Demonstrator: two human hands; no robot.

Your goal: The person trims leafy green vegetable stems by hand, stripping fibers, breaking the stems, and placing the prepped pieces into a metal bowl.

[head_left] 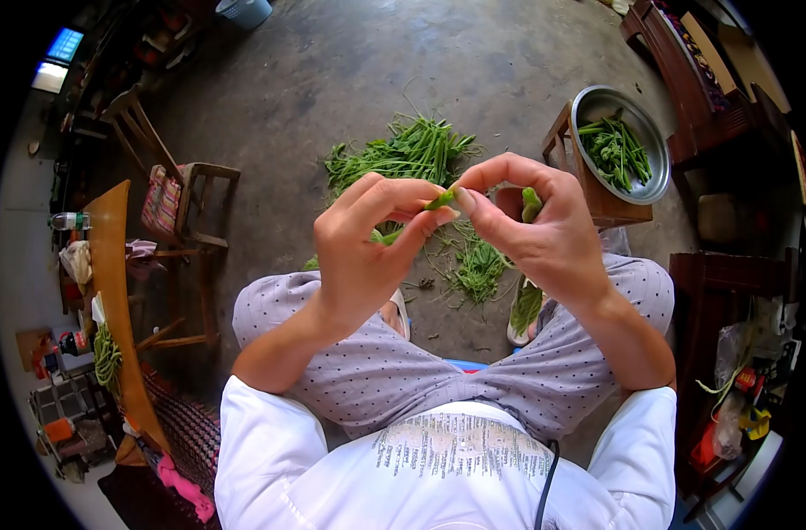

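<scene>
Between the fingertips of both hands is a green stem (440, 200), held in front of my knees. My left hand (372, 238) pinches it at the left, with more green showing behind the palm. My right hand (540, 225) pinches its right end, and a green leaf (531, 205) shows by its curled fingers. Another leaf (527, 307) hangs below the right hand. On the floor beyond the hands lies a heap of green stems (412, 155). A smaller pile of thin trimmings (478, 269) lies nearer my feet.
At the right, a metal basin (657, 168) with green stems rests on a wooden stool (597, 205). A wooden chair (187, 190) and a table edge (112, 265) stand at the left. A blue basket (246, 11) is at the top.
</scene>
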